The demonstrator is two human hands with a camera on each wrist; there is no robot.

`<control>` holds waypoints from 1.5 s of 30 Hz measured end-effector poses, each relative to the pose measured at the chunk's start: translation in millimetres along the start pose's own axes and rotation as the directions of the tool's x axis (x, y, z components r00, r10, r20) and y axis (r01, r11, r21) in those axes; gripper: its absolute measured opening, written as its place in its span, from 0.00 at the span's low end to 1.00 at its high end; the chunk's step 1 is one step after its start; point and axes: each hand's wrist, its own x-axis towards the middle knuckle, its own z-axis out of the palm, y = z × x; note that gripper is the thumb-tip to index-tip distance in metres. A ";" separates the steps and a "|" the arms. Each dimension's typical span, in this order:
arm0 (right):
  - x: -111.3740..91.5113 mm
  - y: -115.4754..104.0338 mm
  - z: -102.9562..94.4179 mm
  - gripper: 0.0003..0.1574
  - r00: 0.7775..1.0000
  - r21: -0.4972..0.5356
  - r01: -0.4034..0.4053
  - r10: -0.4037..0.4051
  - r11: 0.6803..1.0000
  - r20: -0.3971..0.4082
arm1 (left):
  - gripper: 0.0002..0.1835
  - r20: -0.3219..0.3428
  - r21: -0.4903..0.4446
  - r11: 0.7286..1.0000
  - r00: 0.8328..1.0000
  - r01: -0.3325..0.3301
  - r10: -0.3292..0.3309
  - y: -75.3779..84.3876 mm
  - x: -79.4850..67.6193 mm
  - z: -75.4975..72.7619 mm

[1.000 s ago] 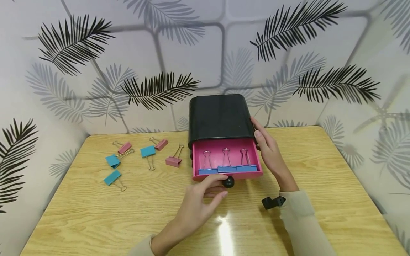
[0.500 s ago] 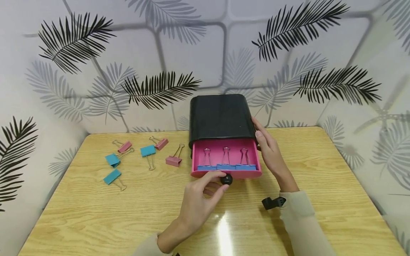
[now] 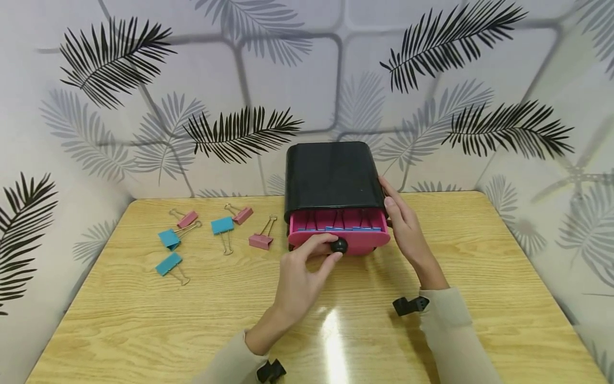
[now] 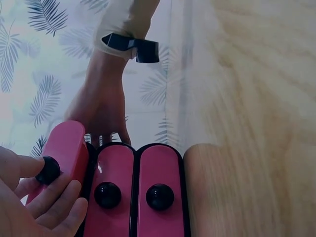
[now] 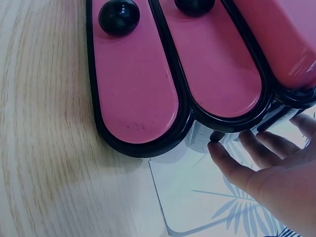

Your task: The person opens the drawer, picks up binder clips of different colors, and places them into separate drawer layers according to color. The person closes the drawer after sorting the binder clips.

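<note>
A black drawer cabinet (image 3: 333, 176) stands at the back of the table with its pink top drawer (image 3: 362, 242) partly pulled out. My left hand (image 3: 298, 282) pinches that drawer's round black knob (image 4: 48, 170) between thumb and fingers. Inside the drawer, several blue binder clips (image 3: 366, 229) show just over the front panel, their wire handles up. Against the cabinet's right side rests my right hand (image 3: 408, 229), fingers extended; in the right wrist view its fingertips (image 5: 217, 148) meet the black casing.
Two lower drawers, a middle one (image 4: 116, 168) and a bottom one (image 4: 160, 168), are closed. Loose on the table to the left lie blue binder clips (image 3: 222, 225) and pink binder clips (image 3: 260, 241). A patterned wall (image 3: 216, 80) rises behind the table (image 3: 192, 330).
My left hand has pushed the top drawer partway into the cabinet, moving away from me with the knob. Less of the drawer's inside shows. My right hand stays at the cabinet's side.
</note>
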 end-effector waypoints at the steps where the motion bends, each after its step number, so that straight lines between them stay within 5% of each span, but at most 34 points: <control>1: 0.1 -0.2 0.3 0.33 1.000 0.004 -0.001 0.001 1.000 0.000 | 0.13 -0.004 -0.008 1.000 1.000 0.009 -0.009 -1.3 2.7 0.7; 10: -0.7 0.1 2.2 0.32 1.000 0.030 0.002 -0.003 1.000 0.030 | 0.13 -0.032 -0.071 0.991 0.993 0.110 -0.113 -12.8 21.6 4.9; 23: -1.4 -1.4 3.8 0.32 1.000 0.046 -0.005 0.004 0.999 0.022 | 0.13 -0.045 -0.141 0.984 0.992 0.109 -0.117 -21.0 29.9 6.3; 34: -2.5 0.8 3.5 0.33 1.000 0.032 -0.020 0.019 0.999 0.021 | 0.12 -0.024 -0.090 0.990 0.993 0.112 -0.115 -22.2 30.4 6.0; 45: 0.2 -1.7 1.7 0.33 1.000 -0.014 -0.024 0.024 1.000 0.014 | 0.13 -0.082 -0.123 0.990 0.993 0.071 -0.081 -24.5 33.5 10.9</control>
